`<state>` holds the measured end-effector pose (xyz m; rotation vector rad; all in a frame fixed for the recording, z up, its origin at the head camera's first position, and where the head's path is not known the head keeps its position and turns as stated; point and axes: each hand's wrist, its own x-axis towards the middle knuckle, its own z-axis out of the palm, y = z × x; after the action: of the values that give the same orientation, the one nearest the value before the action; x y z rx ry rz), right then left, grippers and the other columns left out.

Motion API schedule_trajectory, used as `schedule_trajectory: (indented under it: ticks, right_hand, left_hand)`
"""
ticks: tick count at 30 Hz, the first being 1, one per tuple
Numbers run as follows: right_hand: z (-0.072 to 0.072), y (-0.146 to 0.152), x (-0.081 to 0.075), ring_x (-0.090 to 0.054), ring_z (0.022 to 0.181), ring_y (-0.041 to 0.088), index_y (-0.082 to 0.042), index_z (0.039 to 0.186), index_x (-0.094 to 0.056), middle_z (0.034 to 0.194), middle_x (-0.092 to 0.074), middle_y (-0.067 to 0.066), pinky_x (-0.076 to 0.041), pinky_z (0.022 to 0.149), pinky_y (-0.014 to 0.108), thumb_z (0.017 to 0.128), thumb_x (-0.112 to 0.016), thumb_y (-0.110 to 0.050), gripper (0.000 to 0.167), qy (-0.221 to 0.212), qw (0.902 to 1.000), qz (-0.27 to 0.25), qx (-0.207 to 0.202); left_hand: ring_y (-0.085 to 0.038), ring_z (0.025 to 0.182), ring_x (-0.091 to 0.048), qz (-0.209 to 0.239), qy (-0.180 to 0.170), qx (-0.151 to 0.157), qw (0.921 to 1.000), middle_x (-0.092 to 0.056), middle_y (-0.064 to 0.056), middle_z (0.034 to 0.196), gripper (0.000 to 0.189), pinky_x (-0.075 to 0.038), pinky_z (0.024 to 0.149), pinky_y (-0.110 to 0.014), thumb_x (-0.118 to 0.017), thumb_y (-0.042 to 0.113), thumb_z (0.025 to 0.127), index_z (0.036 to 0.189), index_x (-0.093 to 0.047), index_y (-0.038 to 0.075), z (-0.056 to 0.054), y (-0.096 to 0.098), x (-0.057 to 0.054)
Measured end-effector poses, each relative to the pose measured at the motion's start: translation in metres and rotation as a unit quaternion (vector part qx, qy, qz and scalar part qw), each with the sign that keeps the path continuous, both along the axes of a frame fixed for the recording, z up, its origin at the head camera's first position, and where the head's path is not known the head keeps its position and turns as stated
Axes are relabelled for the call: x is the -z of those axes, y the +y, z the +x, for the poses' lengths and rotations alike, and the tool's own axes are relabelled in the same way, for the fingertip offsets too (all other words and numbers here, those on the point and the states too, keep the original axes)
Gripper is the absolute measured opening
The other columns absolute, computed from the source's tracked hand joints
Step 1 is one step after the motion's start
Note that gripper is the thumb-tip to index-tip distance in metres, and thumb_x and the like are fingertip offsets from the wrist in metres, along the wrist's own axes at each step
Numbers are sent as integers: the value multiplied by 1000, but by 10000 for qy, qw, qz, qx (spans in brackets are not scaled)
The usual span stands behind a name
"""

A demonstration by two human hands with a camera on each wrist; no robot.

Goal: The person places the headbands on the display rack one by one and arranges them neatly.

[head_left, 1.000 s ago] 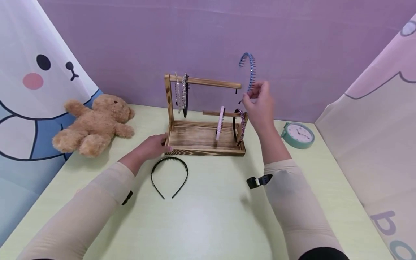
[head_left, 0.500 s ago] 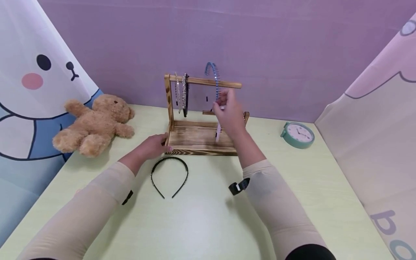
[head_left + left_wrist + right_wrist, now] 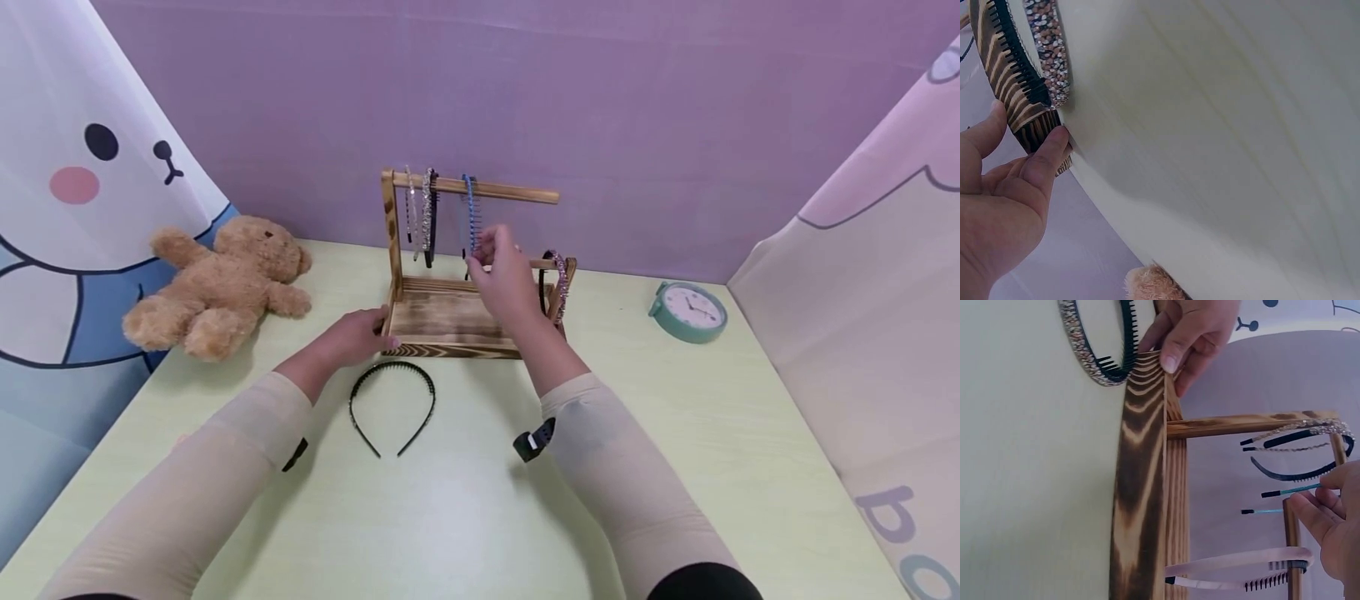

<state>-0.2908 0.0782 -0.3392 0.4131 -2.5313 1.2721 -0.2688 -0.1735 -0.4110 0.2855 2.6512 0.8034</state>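
My right hand pinches one end of a blue toothed headband, whose arch now passes over the upper bar of a wooden headband rack. In the right wrist view the dark tips of the blue headband show beside the thumb. My left hand grips the left end of the rack's tray, thumb on the front side. Several glittery and dark headbands hang at the bar's left. On the lower bar are a beaded purple headband and a pink headband, the latter behind my right hand in the head view.
A black toothed headband with a beaded outer face lies on the table in front of the rack. Left of the rack sits a brown teddy bear. A green round clock lies to the right. A purple backdrop stands behind.
My right hand has carried the blue headband left from beyond the upper bar's free end and lowered it over that bar. The left hand has stayed on the tray.
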Motion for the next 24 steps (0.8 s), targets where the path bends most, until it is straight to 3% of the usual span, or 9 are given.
schedule_trajectory:
  ticks: [7, 16, 21, 24]
  right_hand:
    - [1, -1, 2, -61, 95, 12, -15, 123, -48, 105, -64, -3, -53, 76, 30, 98, -61, -23, 29, -195, 9988, 402, 212]
    - [8, 7, -1, -61, 91, 10, -17, 136, -48, 108, -64, -6, -54, 73, 27, 100, -58, -27, 39, -547, 9955, 707, 309]
    - [21, 12, -4, -60, 87, 10, -16, 126, -54, 101, -64, -7, -53, 70, 28, 100, -56, -32, 30, -530, 9947, 864, 187]
    - [31, 11, -2, -61, 83, 10, -15, 115, -59, 94, -64, -7, -53, 68, 27, 100, -56, -32, 23, -543, 9917, 1146, -219]
  left_hand:
    - [-43, 145, -24, -18, -11, 7, 10000, -27, -25, 157, 77, -24, 117, -56, -56, 32, 101, 157, -13, 0, 1, 0, -2]
    - [-42, 145, -25, 27, -46, -27, 10000, -28, -24, 157, 78, -25, 117, -56, -57, 33, 101, 157, -12, 1, 1, 0, -1]
    - [-42, 145, -24, 43, -65, -52, 10000, -28, -24, 157, 79, -25, 117, -56, -56, 34, 101, 157, -11, 1, 1, 0, -2]
    - [-43, 145, -24, 45, -72, -45, 10000, -27, -25, 157, 79, -25, 117, -56, -56, 34, 101, 157, -11, 1, 1, 0, -2]
